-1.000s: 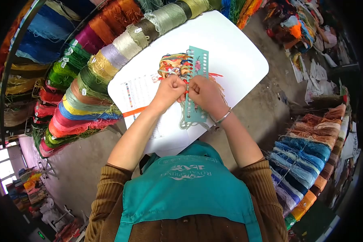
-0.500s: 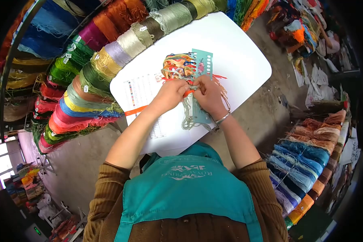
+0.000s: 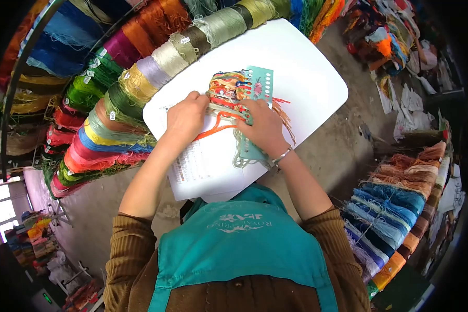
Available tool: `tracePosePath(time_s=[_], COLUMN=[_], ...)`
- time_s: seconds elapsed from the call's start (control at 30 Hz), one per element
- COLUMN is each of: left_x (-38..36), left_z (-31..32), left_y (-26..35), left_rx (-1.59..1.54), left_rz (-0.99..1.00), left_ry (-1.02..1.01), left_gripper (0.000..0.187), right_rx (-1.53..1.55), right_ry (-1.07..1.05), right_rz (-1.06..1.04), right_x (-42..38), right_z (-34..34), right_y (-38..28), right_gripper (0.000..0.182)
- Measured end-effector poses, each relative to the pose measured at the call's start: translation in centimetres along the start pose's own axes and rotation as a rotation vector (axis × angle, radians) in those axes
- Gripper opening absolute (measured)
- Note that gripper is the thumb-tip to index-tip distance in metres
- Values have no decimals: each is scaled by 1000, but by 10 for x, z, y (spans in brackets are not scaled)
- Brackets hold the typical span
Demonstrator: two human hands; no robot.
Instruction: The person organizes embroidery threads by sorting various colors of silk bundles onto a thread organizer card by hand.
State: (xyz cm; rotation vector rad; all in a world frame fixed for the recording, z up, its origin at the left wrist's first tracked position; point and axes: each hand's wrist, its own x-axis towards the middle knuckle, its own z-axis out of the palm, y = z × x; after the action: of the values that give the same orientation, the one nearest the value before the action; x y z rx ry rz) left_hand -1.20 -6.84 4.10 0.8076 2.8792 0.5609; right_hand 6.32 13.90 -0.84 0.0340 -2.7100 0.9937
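Note:
A teal card (image 3: 262,83) with a row of holes along its edges lies on the white table (image 3: 301,57), with bundles of coloured thread (image 3: 226,86) looped through it. My left hand (image 3: 187,115) is closed on pale thread at the left of the card. Over the card's middle, my right hand (image 3: 262,125) has its fingers bent down on the thread; what they grip, if anything, is hidden. An orange strand (image 3: 216,127) loops between both hands. Pale green thread (image 3: 239,156) hangs below my right hand. A printed chart (image 3: 192,164) lies under my left forearm.
Racks of coloured thread skeins (image 3: 166,60) run along the table's left and far side. Blue and brown skeins (image 3: 390,203) stand at the right. Beyond, at the upper right, are more threads (image 3: 385,41) and part of another person.
My left hand has moved left, away from my right hand, drawing pale thread out. The orange strand has shifted and now loops between the hands. My right hand has turned palm down.

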Motion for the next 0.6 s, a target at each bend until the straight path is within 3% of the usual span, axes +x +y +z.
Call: tracePosePath(time_s=[0.03, 0.13, 0.2, 0.3, 0.4, 0.43, 0.53, 0.6], left_x=[-1, -15, -26, -29, -28, -25, -25, -26], left_z=[0, 6, 26, 36, 71, 72, 56, 46], left_y=[0, 17, 24, 46, 44, 46, 61, 62], left_rx=[-55, -220, -444, -787, -987, -1051, -1280, -1379], left_rz=[7, -10, -89, -354, -333, -368, -378, -327], left_ry=[72, 118, 18, -294, -139, -155, -77, -70], left_gripper=[15, 18, 18, 21, 18, 14, 8, 10], right_rx=[58, 240, 242, 415, 740, 775, 782, 967], right_ry=[74, 217, 231, 140, -45, -64, 202, 193], right_rz=[-11, 342, 445, 550, 731, 732, 602, 679], right_x=[1, 7, 12, 22, 30, 29, 17, 15], right_z=[-2, -18, -21, -29, -37, -41, -32, -45], right_y=[0, 20, 48, 53, 49, 44, 41, 23], right_gripper=[40, 45, 45, 44, 41, 36, 33, 31])
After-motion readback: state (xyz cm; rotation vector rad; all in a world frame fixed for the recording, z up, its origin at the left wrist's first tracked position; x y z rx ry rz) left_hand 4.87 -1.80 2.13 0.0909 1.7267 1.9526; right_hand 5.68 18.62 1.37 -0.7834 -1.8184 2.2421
